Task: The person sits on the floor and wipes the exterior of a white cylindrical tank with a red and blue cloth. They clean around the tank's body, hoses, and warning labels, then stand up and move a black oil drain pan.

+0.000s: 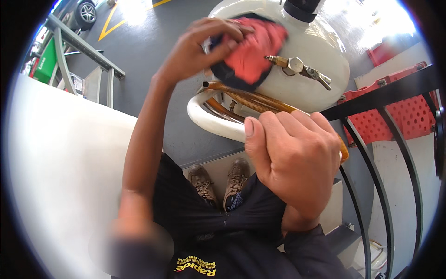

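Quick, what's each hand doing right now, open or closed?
Left hand: closed on the red and black cloth, by the white tank.
Right hand: closed in a fist; whether it grips anything can't be told.

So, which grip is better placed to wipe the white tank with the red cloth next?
Probably the left: the left grip is on the red cloth, over the white tank. The right grip is curled nearer the body, by the white bar, apart from the cloth.
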The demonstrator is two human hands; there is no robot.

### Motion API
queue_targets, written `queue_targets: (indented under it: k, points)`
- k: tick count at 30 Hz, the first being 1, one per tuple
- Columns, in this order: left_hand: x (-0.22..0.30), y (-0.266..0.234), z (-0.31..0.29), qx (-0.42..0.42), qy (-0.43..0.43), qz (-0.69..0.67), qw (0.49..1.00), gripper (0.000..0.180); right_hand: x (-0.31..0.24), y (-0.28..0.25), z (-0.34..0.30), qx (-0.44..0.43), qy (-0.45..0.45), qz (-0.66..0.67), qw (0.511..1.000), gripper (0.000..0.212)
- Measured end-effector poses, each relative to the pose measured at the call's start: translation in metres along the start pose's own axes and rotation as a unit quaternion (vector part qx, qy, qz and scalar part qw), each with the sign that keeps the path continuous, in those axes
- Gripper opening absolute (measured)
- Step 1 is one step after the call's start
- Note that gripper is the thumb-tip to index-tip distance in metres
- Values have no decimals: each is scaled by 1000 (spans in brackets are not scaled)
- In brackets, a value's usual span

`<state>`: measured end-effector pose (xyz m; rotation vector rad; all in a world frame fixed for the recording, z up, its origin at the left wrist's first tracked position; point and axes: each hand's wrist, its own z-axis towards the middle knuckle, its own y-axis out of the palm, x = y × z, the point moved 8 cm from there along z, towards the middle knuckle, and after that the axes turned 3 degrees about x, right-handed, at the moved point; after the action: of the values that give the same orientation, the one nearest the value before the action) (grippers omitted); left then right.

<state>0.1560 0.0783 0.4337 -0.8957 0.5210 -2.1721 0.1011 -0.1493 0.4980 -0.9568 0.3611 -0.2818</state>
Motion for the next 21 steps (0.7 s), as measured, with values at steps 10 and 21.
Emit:
queue_targets:
  k: [10,21]
  points:
    - [43,24,15,-55,28,156,986,38,5,1,-6,14,4,-24,1000,36]
    - [32,30,30,-75,92,156,981,51,-1,6,-5,43,-9,-31,999,39]
